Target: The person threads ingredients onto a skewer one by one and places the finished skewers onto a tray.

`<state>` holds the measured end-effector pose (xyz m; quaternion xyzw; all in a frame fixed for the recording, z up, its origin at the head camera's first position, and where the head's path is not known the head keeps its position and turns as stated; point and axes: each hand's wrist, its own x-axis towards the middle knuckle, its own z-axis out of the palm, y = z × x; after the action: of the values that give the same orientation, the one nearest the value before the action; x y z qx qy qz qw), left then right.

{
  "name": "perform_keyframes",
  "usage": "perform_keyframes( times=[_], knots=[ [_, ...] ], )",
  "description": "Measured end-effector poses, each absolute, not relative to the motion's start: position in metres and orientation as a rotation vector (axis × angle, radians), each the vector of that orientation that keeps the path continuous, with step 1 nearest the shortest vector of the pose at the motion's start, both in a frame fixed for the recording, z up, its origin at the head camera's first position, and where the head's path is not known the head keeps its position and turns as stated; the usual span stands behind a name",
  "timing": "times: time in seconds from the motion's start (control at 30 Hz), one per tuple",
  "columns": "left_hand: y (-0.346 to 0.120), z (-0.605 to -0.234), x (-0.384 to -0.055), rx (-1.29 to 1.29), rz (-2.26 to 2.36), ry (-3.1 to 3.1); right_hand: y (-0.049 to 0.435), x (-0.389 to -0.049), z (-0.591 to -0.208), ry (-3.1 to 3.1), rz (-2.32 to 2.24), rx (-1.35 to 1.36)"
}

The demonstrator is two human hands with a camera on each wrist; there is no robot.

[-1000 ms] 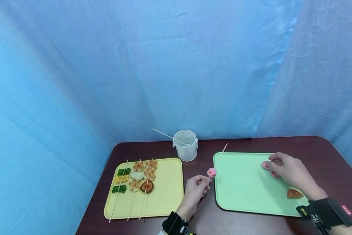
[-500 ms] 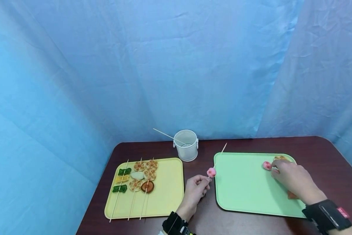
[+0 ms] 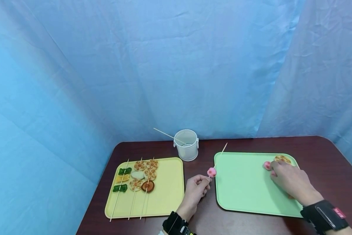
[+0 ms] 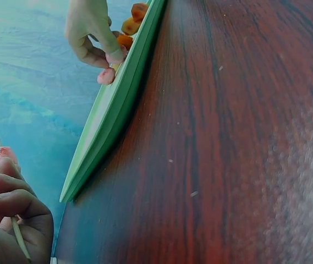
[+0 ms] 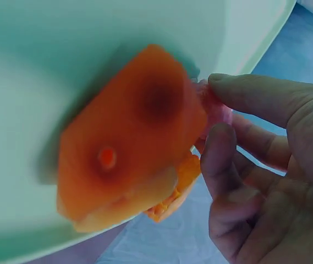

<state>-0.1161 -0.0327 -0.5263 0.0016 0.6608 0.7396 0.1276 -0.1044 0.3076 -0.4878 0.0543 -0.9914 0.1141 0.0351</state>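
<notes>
My left hand (image 3: 193, 193) pinches a thin wooden skewer (image 3: 224, 147), which slants up to the right. One pink flower-shaped food piece (image 3: 212, 172) is threaded on it just above the fingers. Over the right part of the green tray (image 3: 240, 197), my right hand (image 3: 293, 181) pinches a second pink piece (image 5: 215, 113) between thumb and finger, seen best in the right wrist view. Another pink piece (image 3: 266, 165) lies just left of those fingertips. Close to the right wrist camera is an orange wedge with holes (image 5: 128, 132); the hand hides most of it in the head view.
A golden lattice-like piece (image 3: 282, 159) lies at the green tray's far right corner. On the left, a yellow tray (image 3: 168, 195) bears several skewers with food pieces. Behind stands a white bucket (image 3: 187, 151) with a stick (image 3: 163, 133) leaning in it.
My right hand has shifted slightly right and down over the green tray, uncovering the golden piece and covering the brown wedge. The left hand and its skewer stay almost still.
</notes>
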Motion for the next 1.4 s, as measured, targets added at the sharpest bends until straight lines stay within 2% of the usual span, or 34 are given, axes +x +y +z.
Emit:
perform_keyframes(
  times=[0.37,0.6,1.1,1.4],
  knots=[
    [-0.034,-0.525,-0.116,-0.015,2.144,1.93,0.306,-0.105,-0.489,-3.026,0.436,0.126],
    [-0.034,-0.527,-0.117,-0.017,2.132,1.937,0.301,-0.107,-0.489,-2.834,0.517,0.236],
    [-0.034,-0.528,-0.116,0.002,2.122,1.913,0.285,-0.118,-0.494,-2.725,0.784,0.102],
    [-0.032,-0.528,-0.115,0.023,2.131,1.908,0.268,-0.119,-0.486,-2.771,1.295,-0.046]
  ],
)
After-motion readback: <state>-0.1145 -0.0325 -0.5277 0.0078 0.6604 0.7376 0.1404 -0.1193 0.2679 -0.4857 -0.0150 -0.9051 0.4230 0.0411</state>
